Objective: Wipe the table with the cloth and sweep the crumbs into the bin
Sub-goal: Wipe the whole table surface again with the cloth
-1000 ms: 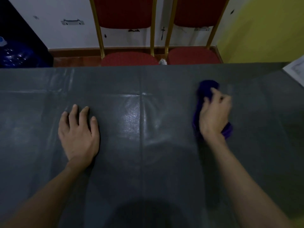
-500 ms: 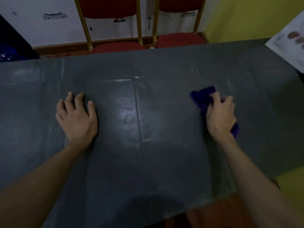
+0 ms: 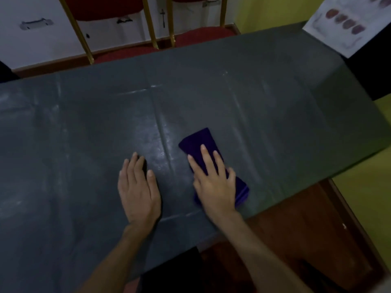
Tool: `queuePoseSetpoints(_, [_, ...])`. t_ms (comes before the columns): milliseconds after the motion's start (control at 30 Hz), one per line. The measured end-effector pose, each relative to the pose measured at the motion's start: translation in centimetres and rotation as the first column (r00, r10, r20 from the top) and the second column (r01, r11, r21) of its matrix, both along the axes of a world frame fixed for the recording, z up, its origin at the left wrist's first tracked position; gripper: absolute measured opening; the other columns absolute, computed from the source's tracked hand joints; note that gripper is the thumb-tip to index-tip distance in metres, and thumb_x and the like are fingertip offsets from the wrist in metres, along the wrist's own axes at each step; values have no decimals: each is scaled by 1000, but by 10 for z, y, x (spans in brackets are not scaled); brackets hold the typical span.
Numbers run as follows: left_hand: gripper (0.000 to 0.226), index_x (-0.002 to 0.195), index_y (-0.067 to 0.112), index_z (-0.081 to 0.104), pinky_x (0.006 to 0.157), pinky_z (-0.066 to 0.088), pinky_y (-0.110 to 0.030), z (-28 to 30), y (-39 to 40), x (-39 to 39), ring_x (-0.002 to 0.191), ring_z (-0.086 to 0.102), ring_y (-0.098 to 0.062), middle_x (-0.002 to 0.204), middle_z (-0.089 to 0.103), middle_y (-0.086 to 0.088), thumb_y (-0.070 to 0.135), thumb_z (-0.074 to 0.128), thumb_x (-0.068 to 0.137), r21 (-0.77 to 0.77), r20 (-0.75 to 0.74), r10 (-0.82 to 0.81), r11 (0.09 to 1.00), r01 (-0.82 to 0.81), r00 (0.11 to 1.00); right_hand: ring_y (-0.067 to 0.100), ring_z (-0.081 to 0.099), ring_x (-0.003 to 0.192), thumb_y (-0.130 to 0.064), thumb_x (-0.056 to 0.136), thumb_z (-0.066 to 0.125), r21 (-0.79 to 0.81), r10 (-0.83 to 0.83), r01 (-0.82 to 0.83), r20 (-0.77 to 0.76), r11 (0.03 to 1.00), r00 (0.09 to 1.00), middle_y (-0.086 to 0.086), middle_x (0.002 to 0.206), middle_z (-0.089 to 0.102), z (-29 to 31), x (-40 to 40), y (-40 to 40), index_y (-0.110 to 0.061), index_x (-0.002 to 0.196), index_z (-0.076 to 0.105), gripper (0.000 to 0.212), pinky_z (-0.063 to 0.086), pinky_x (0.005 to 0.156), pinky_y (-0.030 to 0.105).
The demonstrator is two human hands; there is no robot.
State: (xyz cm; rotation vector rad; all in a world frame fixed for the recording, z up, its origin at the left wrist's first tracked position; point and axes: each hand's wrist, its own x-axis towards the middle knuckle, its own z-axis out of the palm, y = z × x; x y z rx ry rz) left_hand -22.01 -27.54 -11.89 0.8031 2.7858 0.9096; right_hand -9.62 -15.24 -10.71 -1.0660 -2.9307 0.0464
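Note:
A folded dark blue cloth point(image 3: 197, 142) lies on the dark grey table point(image 3: 275, 115) near its front edge. My right hand point(image 3: 213, 182) presses flat on the cloth with straight fingers, covering its near half. My left hand point(image 3: 138, 187) rests flat on the table just left of the cloth, fingers straight and together. I see no crumbs and no bin.
Two red chairs with gold frames point(image 3: 152, 30) stand behind the table's far edge against a white wall. A printed sheet point(image 3: 347, 22) lies at the far right corner. The table's right end and front edge border brown floor point(image 3: 306, 229).
My right hand has slid the cloth left toward the table's middle and now lies flat on it. My left hand sits closer to the cloth. The view has shifted down and right.

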Motion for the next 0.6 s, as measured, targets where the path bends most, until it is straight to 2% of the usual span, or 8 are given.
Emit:
queuePoseSetpoints(100, [51, 140, 6, 48, 119, 21, -46, -3, 0, -2, 147, 24, -28, 155, 38, -10, 31, 24, 103, -123, -51, -38, 992, 31, 998, 31, 45, 130, -26, 78, 62, -9, -153, 155, 124, 988, 980, -4, 160, 24, 4, 53, 52, -38, 141, 44, 67, 46, 83, 49])
queuePoseSetpoints(200, [51, 140, 8, 47, 120, 17, -45, -4, 1, 1, 148, 21, -27, 156, 35, -9, 33, 23, 103, -152, -55, -29, 988, 20, 998, 40, 43, 120, -19, 89, 58, 10, -441, 441, 78, 897, 894, -1, 160, 25, 9, 106, 103, -32, 142, 46, 56, 41, 88, 54])
queuePoseSetpoints(267, [51, 142, 9, 44, 122, 13, -43, -4, 2, 2, 149, 19, -25, 158, 33, -7, 34, 23, 103, -150, -42, -17, 989, 11, 999, 44, 43, 116, -15, 93, 47, -16, -533, 533, -20, 846, 846, 6, 157, 30, 15, 106, 106, -24, 142, 47, 50, 40, 90, 54])
queuePoseSetpoints(300, [51, 143, 10, 44, 122, 12, -43, -3, 3, 2, 150, 18, -24, 158, 32, -6, 34, 22, 103, -140, -32, -9, 990, 5, 999, 44, 46, 111, -16, 91, 43, 4, -504, 506, -91, 862, 859, 9, 154, 36, 18, 98, 94, -21, 141, 49, 51, 41, 89, 52])
queuePoseSetpoints(367, [51, 142, 10, 45, 122, 12, -42, -2, 2, 2, 150, 19, -23, 158, 33, -5, 32, 21, 104, -93, -10, 7, 996, -8, 1000, 39, 52, 101, -19, 84, 44, 66, -288, 307, -203, 949, 936, 10, 147, 46, 17, 74, 40, -23, 138, 51, 54, 46, 84, 47])
queuePoseSetpoints(433, [52, 141, 9, 48, 122, 14, -42, 0, -1, 0, 149, 22, -23, 156, 37, -6, 31, 19, 104, -28, 7, 18, 999, -18, 1000, 31, 53, 102, -22, 80, 51, 83, 29, -14, -191, 996, 981, 3, 146, 49, 7, 57, -38, -29, 132, 55, 53, 49, 79, 42])
queuePoseSetpoints(500, [53, 141, 8, 48, 121, 17, -42, 0, -5, -2, 148, 23, -22, 156, 38, -6, 30, 17, 105, 7, 12, 9, 1000, -9, 1000, 26, 51, 112, -22, 80, 58, 46, 262, -258, -140, 965, 955, -7, 151, 42, -6, 63, -85, -34, 120, 62, 42, 47, 79, 37])
queuePoseSetpoints(600, [53, 141, 6, 47, 121, 18, -44, 1, -7, -3, 149, 22, -23, 156, 37, -8, 30, 18, 105, -23, -2, -13, 1000, 13, 1000, 25, 49, 116, -26, 80, 59, 77, 301, -294, -115, 953, 947, -12, 155, 32, -17, 106, -40, -37, 117, 62, 38, 42, 79, 37])
